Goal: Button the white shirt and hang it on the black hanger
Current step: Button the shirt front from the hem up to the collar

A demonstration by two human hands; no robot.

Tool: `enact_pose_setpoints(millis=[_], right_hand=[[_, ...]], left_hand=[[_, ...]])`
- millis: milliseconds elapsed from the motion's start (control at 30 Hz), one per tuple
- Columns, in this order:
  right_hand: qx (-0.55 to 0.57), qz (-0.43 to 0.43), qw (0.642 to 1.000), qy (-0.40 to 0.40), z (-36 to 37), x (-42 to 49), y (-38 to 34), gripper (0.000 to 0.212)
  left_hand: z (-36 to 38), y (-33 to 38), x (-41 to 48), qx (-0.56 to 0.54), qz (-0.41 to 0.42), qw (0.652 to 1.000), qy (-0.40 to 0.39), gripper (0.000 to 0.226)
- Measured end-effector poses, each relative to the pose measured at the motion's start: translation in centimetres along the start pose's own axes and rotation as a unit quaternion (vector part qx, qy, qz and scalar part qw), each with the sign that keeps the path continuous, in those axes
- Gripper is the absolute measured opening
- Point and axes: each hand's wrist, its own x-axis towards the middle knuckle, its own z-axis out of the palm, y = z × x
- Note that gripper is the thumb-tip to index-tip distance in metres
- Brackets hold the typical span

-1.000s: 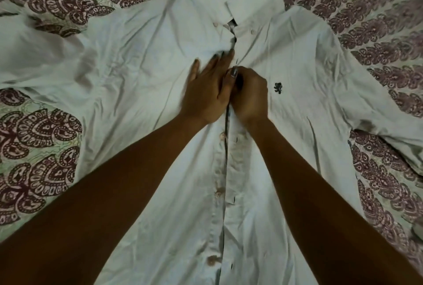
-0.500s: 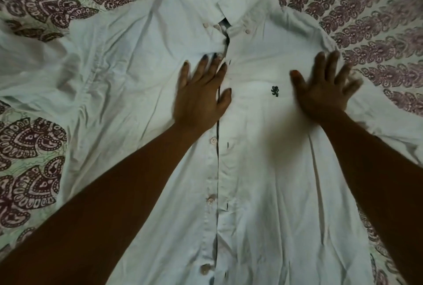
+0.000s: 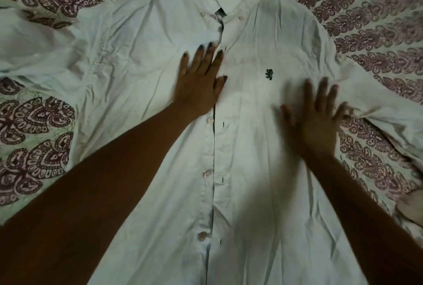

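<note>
shirt (image 3: 251, 170) flat on bed (image 3: 34, 124), under both palms. left hand (image 3: 196, 85) fingers straight, spread, pressing beside placket (image 3: 218, 147); right hand (image 3: 318, 119) same, blurry. fabric looks light, floppy, probably creases easy, so I'd pinch placket edge at button (image 3: 209, 120) just wrist-side of left fingers.

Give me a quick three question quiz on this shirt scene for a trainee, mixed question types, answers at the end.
1. True or false: the left hand pinches a button on the white shirt.
2. Which part of the shirt carries the dark emblem? A) the chest panel that the right hand lies on; B) the collar; C) a sleeve.
3. How many buttons show undone along the front edge below the left hand?

Key:
1. False. The hand lies flat with straight fingers.
2. A.
3. Three.
</note>
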Motion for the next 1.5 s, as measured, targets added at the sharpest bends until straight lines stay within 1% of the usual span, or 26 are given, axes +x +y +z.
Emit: enact_pose_setpoints(millis=[33,100,167,233,367,500,633,800,933,1100,1267,1400,1433,1500], right_hand=[[0.001,-0.038,0.999,0.007,0.1,-1.8,-1.6,0.075],[0.008,-0.104,0.994,-0.008,0.9,-5.8,-4.6,0.072],[0.02,-0.137,0.99,-0.032,2.1,-9.6,-6.9,0.069],[0.02,-0.138,0.989,-0.049,3.0,-13.3,-8.2,0.068],[0.012,-0.11,0.992,-0.06,3.8,-18.6,-8.4,0.066],[0.01,-0.129,0.989,-0.074,3.7,-22.5,-7.7,0.066],[0.022,-0.158,0.984,-0.082,3.8,-27.7,-6.8,0.064],[0.016,-0.148,0.985,-0.092,3.9,-32.7,-6.3,0.062],[0.016,-0.169,0.98,-0.099,3.8,-36.7,-5.3,0.063],[0.015,-0.184,0.976,-0.116,3.8,-41.3,-4.1,0.065],[0.026,-0.206,0.968,-0.139,3.5,-45.6,-3.1,0.072],[0.069,-0.211,0.968,-0.12,3.4,-47.4,-2.6,0.077],[0.079,-0.215,0.967,-0.11,3.3,-47.7,-2.3,0.075],[0.099,-0.225,0.965,-0.086,2.9,-47.8,-2.1,0.064]], left_hand=[[-0.1,0.3,-0.9,-0.005,0.0,1.0,-0.001,0.065],[-0.2,0.9,-3.2,-0.017,-0.004,1.0,0.0,0.071],[0.0,1.5,-5.9,-0.028,-0.008,1.0,0.002,0.072],[0.1,2.3,-8.8,-0.039,-0.001,0.999,0.002,0.071],[0.5,3.8,-14.4,-0.034,0.003,0.999,-0.01,0.069],[0.7,4.5,-20.9,0.029,0.012,0.999,-0.01,0.065],[1.1,5.3,-26.9,0.057,0.019,0.998,-0.017,0.06],[1.8,6.2,-33.0,0.036,0.045,0.998,-0.026,0.058],[2.0,8.0,-38.0,0.037,0.028,0.999,-0.023,0.057],[2.3,9.4,-44.0,0.027,0.038,0.999,-0.028,0.055],[2.6,10.8,-49.5,0.017,0.028,0.999,-0.042,0.056],[2.4,10.9,-51.7,0.023,0.048,0.997,-0.059,0.056],[2.4,10.7,-52.1,0.022,0.064,0.996,-0.061,0.056],[2.5,10.0,-52.6,0.018,0.104,0.992,-0.062,0.058]])
